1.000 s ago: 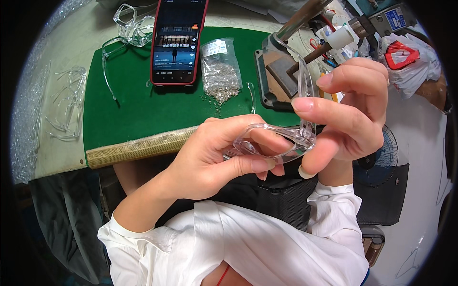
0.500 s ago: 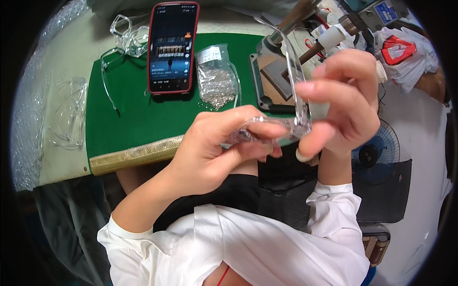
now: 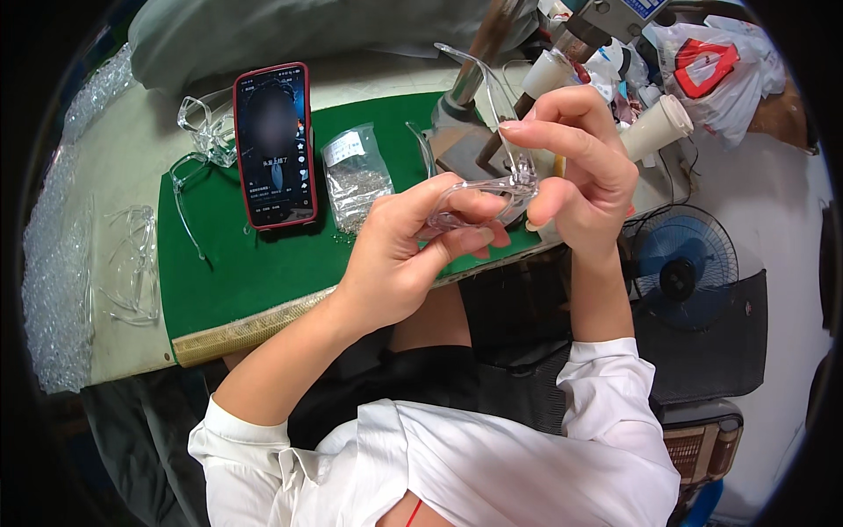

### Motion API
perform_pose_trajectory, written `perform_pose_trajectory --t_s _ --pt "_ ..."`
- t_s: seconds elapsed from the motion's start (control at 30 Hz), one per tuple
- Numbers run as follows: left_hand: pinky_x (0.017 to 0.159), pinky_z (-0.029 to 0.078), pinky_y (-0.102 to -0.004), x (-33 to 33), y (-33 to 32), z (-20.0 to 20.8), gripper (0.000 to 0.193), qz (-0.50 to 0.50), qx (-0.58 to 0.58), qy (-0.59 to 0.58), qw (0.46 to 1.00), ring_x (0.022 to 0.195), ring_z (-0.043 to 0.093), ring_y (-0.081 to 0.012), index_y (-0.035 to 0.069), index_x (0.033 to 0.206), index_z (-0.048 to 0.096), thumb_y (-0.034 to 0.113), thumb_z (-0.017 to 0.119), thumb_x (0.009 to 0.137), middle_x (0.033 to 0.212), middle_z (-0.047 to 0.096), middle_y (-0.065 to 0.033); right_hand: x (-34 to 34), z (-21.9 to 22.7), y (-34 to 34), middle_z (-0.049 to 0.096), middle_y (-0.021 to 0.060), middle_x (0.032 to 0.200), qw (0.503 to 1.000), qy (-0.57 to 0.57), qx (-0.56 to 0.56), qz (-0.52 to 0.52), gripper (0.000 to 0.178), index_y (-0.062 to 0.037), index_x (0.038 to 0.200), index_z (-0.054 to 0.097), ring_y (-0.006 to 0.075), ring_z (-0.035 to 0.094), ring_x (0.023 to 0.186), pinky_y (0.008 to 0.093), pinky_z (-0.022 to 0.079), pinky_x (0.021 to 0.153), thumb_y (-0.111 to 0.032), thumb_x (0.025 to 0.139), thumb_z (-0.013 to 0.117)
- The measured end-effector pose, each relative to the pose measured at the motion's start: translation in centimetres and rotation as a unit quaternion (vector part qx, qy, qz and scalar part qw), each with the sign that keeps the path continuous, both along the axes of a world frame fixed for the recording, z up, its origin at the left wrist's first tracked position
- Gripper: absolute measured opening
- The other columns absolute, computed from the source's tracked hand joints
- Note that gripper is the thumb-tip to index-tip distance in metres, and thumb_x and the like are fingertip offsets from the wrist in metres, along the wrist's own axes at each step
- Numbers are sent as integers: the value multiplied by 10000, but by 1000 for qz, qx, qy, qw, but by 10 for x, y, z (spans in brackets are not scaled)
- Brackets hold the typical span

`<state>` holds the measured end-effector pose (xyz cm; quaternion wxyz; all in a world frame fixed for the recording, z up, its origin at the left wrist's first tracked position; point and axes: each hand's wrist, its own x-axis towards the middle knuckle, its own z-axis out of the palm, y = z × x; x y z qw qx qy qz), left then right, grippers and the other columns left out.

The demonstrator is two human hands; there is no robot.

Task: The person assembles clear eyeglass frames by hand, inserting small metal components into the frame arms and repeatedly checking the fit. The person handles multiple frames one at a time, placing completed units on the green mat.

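My left hand pinches the front of a clear plastic eyeglass frame between thumb and fingers, above the table's near edge. One temple arm of the frame sticks up and away from the hinge corner. At that corner is my right hand, its fingers curved and thumb apart. The index fingertip is close against the temple arm, and the thumb tip is just below the hinge; whether they touch it I cannot tell. Behind the left hand lies a small clear bag of tiny metal pieces, some spilled at its lower end.
A phone in a red case stands on the green mat. More clear frames lie beyond it, others at the left by bubble wrap. A press with a metal post stands behind my hands. A fan is right.
The view has shifted, and both hands are farther out over the table with the frame. My right thumb and index finger are closer together around the hinge corner. The phone's picture has changed.
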<state>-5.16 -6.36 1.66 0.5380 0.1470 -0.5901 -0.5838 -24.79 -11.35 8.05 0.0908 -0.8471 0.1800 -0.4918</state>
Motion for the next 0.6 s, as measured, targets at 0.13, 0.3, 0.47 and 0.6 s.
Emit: perform_pose_trajectory --t_s 0.13,0.3,0.47,0.6 --pt "753 548 -317 7 -3 2 254 23 -39 -9 999 918 673 -236 6 1113 595 -94 547 885 984 604 -109 7 -2 10 580 21 927 995 -61 62 -38 440 -32 1043 690 105 541 794 227 414 710 -329 731 778" --pt "687 584 -362 37 12 6 242 86 -78 -12 993 831 685 -295 -4 1082 597 -96 569 859 975 639 -179 16 -55 25 606 32 814 963 -64 252 -66 46 2 896 650 105 555 721 219 433 648 -22 859 635" --pt "645 572 -363 63 24 9 222 118 -120 -19 985 800 684 -295 14 1117 562 -3 600 899 946 654 -197 43 -94 43 593 102 792 967 78 196 -145 69 -13 853 644 266 608 659 332 482 579 26 796 651" --pt "652 565 -354 72 28 8 238 148 -121 -21 981 795 683 -286 16 1126 558 23 622 896 925 661 -191 61 -101 48 583 99 799 969 105 183 -129 82 -15 838 628 279 614 674 351 489 590 21 775 667"
